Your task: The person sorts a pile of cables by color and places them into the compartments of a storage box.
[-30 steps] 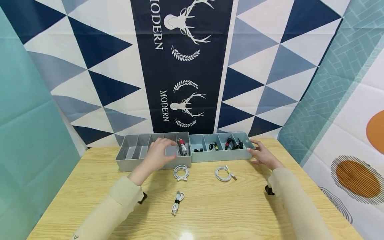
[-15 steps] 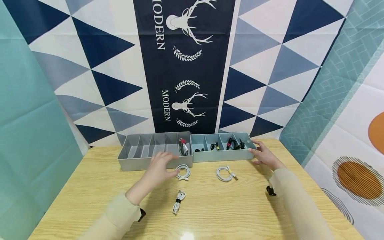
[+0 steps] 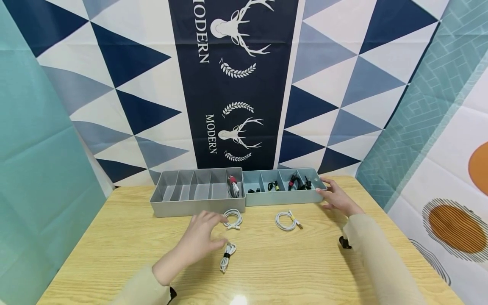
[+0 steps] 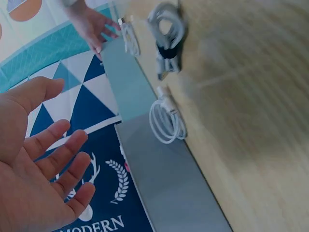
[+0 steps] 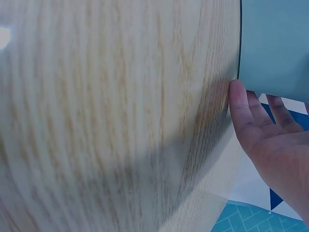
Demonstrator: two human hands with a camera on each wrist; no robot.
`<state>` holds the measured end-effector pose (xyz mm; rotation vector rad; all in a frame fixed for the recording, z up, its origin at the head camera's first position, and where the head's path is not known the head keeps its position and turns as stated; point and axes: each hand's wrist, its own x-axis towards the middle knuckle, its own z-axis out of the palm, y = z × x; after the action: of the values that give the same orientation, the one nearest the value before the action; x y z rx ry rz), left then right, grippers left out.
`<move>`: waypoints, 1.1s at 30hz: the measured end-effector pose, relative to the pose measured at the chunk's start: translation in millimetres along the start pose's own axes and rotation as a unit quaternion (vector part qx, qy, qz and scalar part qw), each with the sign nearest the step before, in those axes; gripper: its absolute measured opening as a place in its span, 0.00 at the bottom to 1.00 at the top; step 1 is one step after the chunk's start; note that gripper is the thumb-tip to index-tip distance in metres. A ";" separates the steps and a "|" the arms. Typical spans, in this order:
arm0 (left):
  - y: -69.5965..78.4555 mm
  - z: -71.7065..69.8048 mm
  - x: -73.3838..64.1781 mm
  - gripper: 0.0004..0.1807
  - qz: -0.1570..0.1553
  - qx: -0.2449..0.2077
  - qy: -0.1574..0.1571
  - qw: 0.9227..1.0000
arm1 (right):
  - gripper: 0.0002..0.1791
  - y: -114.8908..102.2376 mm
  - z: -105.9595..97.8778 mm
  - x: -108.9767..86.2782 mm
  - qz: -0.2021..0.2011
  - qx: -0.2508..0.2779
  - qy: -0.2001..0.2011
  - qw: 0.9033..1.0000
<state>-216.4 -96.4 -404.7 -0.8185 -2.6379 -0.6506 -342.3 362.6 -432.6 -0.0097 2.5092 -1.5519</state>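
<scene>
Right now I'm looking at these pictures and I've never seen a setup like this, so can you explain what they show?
There's no machine: you're seeing a person's bare left hand and right hand. The wide picture is taken from the head, looking forward and down. The other two are taken from the wrists, one from the left, one from the right.

On the wooden table sit a grey box and a blue box, side by side, both divided into compartments. The grey one holds a red-tied bundle; the blue one holds dark cords. In front lie three pale cords.

The left hand holds nothing; its fingers are spread near the black-tied cord. The right hand touches the right end of the blue box.
</scene>
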 end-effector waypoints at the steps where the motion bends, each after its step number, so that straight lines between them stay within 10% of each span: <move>1: 0.0 0.9 -2.4 0.25 0.003 0.002 -0.001 1.000 | 0.40 0.1 0.0 0.1 -0.001 0.000 0.001 1.000; 33: -14.0 27.6 -43.0 0.19 0.138 -0.012 -0.113 0.984 | 0.38 -1.1 0.1 -0.1 0.013 -0.009 0.004 1.000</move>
<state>-194.8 -112.3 -450.4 -1.3048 -2.6405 -0.5430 -342.3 362.1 -431.7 0.0271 2.5195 -1.5213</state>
